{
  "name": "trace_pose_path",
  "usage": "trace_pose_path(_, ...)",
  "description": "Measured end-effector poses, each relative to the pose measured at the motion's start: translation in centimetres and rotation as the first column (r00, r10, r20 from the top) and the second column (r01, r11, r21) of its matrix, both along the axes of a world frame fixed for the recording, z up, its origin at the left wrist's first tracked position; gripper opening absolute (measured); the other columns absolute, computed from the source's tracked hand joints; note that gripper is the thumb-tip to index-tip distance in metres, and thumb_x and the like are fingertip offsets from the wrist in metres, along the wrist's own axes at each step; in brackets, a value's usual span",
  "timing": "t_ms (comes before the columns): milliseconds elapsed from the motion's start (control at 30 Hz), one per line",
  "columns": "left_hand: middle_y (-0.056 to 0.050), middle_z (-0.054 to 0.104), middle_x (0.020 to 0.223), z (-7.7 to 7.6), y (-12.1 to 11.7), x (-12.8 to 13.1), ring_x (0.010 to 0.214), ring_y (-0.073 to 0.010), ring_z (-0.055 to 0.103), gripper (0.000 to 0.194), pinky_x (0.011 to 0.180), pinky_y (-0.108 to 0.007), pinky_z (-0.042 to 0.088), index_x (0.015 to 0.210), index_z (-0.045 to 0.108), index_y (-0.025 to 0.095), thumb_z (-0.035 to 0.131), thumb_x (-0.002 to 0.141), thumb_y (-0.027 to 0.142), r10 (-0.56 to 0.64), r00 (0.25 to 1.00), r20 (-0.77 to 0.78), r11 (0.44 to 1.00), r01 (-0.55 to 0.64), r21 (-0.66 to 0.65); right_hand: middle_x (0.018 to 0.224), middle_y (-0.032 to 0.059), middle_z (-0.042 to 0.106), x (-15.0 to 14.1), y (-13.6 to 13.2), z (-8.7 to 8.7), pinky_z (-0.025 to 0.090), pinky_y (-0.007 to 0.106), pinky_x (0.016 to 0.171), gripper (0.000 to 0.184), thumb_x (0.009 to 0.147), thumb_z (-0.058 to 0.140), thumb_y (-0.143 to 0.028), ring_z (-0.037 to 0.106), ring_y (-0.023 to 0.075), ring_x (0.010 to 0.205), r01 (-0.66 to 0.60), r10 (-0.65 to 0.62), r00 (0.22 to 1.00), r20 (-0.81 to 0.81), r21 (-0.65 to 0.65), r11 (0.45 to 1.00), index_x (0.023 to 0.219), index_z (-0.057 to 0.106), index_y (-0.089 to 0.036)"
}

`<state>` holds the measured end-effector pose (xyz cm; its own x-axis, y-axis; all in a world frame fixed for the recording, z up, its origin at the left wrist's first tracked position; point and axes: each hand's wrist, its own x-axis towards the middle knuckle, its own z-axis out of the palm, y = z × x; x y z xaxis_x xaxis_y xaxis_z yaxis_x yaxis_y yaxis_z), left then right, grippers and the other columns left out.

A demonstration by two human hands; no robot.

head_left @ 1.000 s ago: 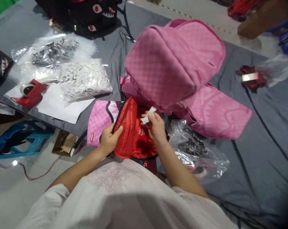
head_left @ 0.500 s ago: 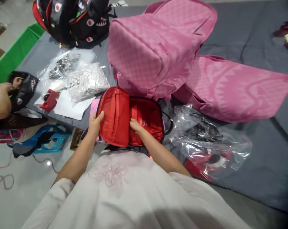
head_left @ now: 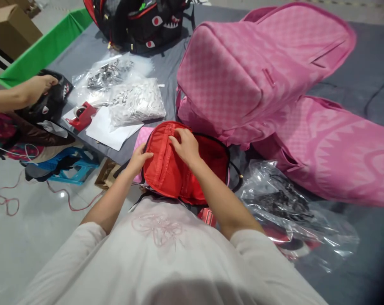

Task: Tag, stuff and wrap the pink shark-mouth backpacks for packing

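A small bag [head_left: 212, 169] with red lining and a pink outside lies unfolded at the table's front edge, close to my body. My left hand [head_left: 138, 161] grips the outer edge of its left half, thumb on the lining and fingers behind. Over the upper part of that same half is my right hand [head_left: 187, 148], fingers bent in a pinch at the inner pocket's zipper [head_left: 165, 156]. Whatever sits between those fingertips is too small to make out. A black loop strap [head_left: 239, 173] sticks out at the bag's right side.
Pink backpacks [head_left: 220, 80] stand and lie behind and to the right. Clear plastic bags with black parts [head_left: 283, 203] lie right; a bag of white pieces [head_left: 137, 101], paper [head_left: 112, 129] and a red tape dispenser [head_left: 82, 116] lie left. Another person's hand [head_left: 41, 87] holds a black bag.
My right hand has come out of the bag's right half and moved up to the pocket zipper on the left half. My left hand keeps its hold. The view has shifted left.
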<state>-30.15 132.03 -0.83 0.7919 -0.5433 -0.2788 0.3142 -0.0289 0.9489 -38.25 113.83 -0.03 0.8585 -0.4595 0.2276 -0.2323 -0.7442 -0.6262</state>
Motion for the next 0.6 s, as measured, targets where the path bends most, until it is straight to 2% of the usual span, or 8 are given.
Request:
trace_pose_path(67,-0.001,0.068,0.083,0.9,-1.3,1.3,0.079,-0.0199,0.063,0.042,0.077,-0.031,0.05,0.097,0.064,0.016,0.071,0.057,0.029,-0.067,0.996,0.055,0.994,0.062,0.093,0.113,0.0173,0.066,3.0,0.4,1.2,0.049,0.039,0.088,0.03,0.095,0.052,-0.033,0.063,0.0298,0.105,-0.014,-0.012,0.979,-0.204,-0.124,0.992,0.113,0.061,-0.012)
trace_pose_path(133,0.0,0.064,0.074,1.5,-3.1,2.7,0.071,-0.0178,0.059,0.034,0.07,-0.029,0.047,0.09,0.063,0.015,0.07,0.065,0.036,-0.119,0.984,0.129,0.974,0.09,0.209,0.112,0.0188,0.066,4.4,0.4,1.8,0.048,0.038,0.084,0.028,0.096,0.047,-0.026,0.063,0.0304,0.102,-0.08,0.004,0.938,-0.346,-0.206,0.975,0.116,0.059,-0.01)
trace_pose_path(233,0.001,0.057,0.066,2.0,-5.6,4.7,0.063,-0.014,0.052,0.03,0.064,-0.026,0.04,0.078,0.061,0.015,0.066,0.076,0.044,-0.19,0.943,0.274,0.932,0.085,0.351,0.115,0.02,0.066,4.8,-0.8,2.5,0.047,0.037,0.082,0.03,0.095,0.042,-0.018,0.063,0.0302,0.101,-0.195,0.059,0.908,-0.414,-0.294,0.936,0.12,0.057,-0.009)
trace_pose_path(333,0.002,0.051,0.061,2.0,-7.2,5.8,0.059,-0.0119,0.044,0.027,0.059,-0.024,0.032,0.069,0.058,0.015,0.061,0.082,0.038,-0.206,0.876,0.437,0.903,-0.002,0.431,0.117,0.0212,0.064,4.6,-2.2,3.7,0.046,0.036,0.08,0.033,0.098,0.034,-0.016,0.063,0.0311,0.104,-0.27,0.091,0.895,-0.437,-0.368,0.89,0.121,0.057,-0.008)
trace_pose_path(400,0.004,0.045,0.057,2.1,-7.7,6.0,0.056,-0.011,0.039,0.027,0.058,-0.024,0.029,0.064,0.054,0.016,0.059,0.084,0.032,-0.192,0.84,0.507,0.895,-0.062,0.442,0.118,0.0229,0.063,3.8,-2.1,4.6,0.045,0.037,0.08,0.037,0.099,0.028,-0.012,0.062,0.0316,0.106,-0.294,0.086,0.883,-0.462,-0.4,0.868,0.121,0.057,-0.006)
trace_pose_path(467,0.005,0.039,0.054,2.0,-8.0,6.2,0.055,-0.0104,0.035,0.029,0.057,-0.025,0.027,0.06,0.049,0.017,0.059,0.084,0.028,-0.156,0.809,0.567,0.892,-0.13,0.432,0.114,0.0247,0.064,2.0,-0.3,5.2,0.045,0.037,0.079,0.039,0.098,0.026,-0.008,0.063,0.0317,0.105,-0.336,0.112,0.869,-0.482,-0.408,0.849,0.12,0.057,-0.003)
trace_pose_path(533,0.005,0.035,0.053,1.8,-8.1,6.4,0.054,-0.0101,0.033,0.031,0.058,-0.025,0.027,0.057,0.045,0.017,0.058,0.084,0.026,-0.1,0.79,0.604,0.882,-0.21,0.422,0.107,0.0245,0.065,-1.0,2.5,5.3,0.045,0.036,0.075,0.035,0.097,0.028,-0.007,0.064,0.0305,0.099,-0.472,0.256,0.822,-0.509,-0.357,0.806,0.114,0.059,-0.003)
trace_pose_path(600,0.005,0.033,0.053,1.6,-8.2,6.7,0.054,-0.0099,0.032,0.032,0.058,-0.024,0.029,0.056,0.042,0.018,0.057,0.084,0.024,-0.051,0.792,0.609,0.873,-0.26,0.412,0.099,0.0202,0.067,-4.4,4.8,4.6,0.044,0.033,0.07,0.028,0.095,0.036,-0.007,0.065,0.0262,0.088,-0.689,0.51,0.666,-0.544,-0.187,0.701,0.105,0.062,-0.007)
